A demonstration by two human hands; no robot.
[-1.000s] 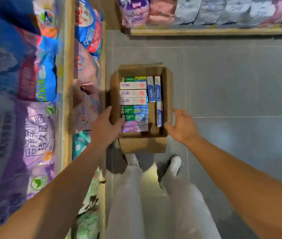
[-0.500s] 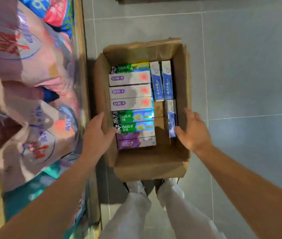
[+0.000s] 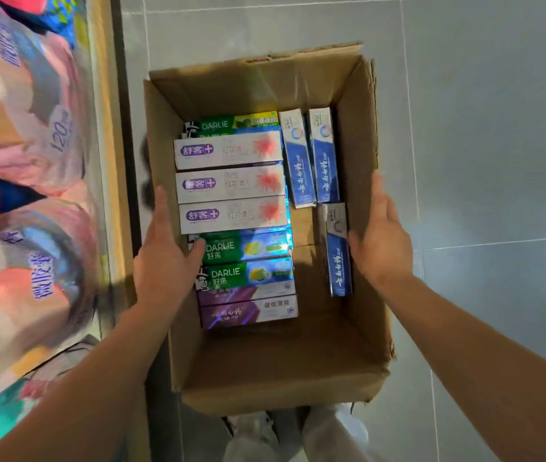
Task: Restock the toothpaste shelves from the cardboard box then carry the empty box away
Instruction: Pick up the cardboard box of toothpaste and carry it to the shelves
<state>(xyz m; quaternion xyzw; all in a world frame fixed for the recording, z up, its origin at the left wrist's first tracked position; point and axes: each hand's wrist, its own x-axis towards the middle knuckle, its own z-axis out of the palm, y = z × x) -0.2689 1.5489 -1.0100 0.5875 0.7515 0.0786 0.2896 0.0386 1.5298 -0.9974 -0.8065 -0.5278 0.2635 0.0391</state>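
Brown cardboard box (image 3: 265, 371) sits open on the grey floor (image 3: 498, 161), just beside a shelf of soft packs (image 3: 24, 128). It is partly full of toothpaste boxes (image 3: 231, 185), so it will likely feel a bit heavy, and its thin walls may bend. Holding both long sides low down looks best. The left hand (image 3: 161, 258) has straight fingers flat on the left wall, thumb inside. The right hand (image 3: 381, 248) is spread flat at the right wall, gripping nothing. Green boxes (image 3: 244, 248) say DARLIE. Blue ones (image 3: 310, 158) have writing I cannot read.
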